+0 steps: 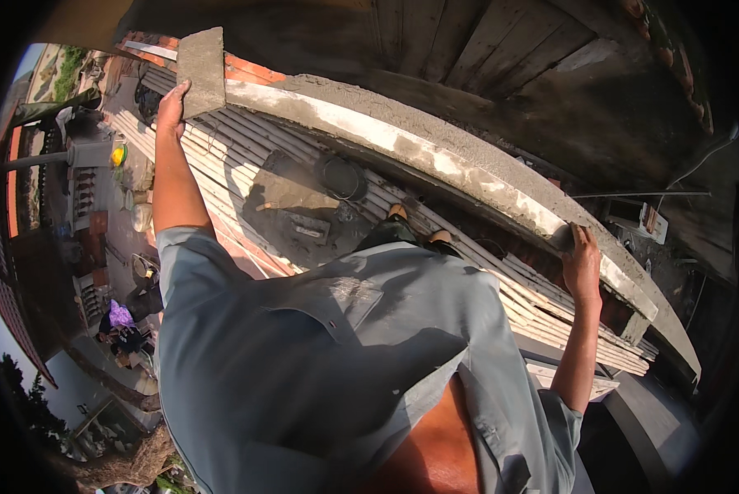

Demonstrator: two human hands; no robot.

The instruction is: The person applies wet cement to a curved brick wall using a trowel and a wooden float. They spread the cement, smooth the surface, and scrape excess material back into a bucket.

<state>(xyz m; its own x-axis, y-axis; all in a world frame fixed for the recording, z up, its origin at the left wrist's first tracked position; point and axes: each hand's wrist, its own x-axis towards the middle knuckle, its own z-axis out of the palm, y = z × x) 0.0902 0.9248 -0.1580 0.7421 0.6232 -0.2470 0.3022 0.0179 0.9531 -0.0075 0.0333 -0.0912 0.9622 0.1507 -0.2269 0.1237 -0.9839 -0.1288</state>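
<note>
My left hand (172, 110) is closed on the lower left edge of a flat, rectangular, cement-coloured board (201, 69). The board lies against the far left end of a long ledge, next to orange bricks (252, 69). The ledge (402, 136) has rough grey mortar on top and a pale, patchy front face. Out to the right, my right hand (582, 265) is at the ledge's front edge, its fingers bent. A small dark grey lump (562, 237) shows beside those fingertips; what it is, I cannot make out.
Below the ledge runs a platform of pale poles (221, 165). On it are a mortar-smeared sheet (287, 185), a dark bucket (343, 179) and a cement-covered rectangular tool (307, 226), near my feet (397, 212). A drop opens at left, with a person (126, 337) far below.
</note>
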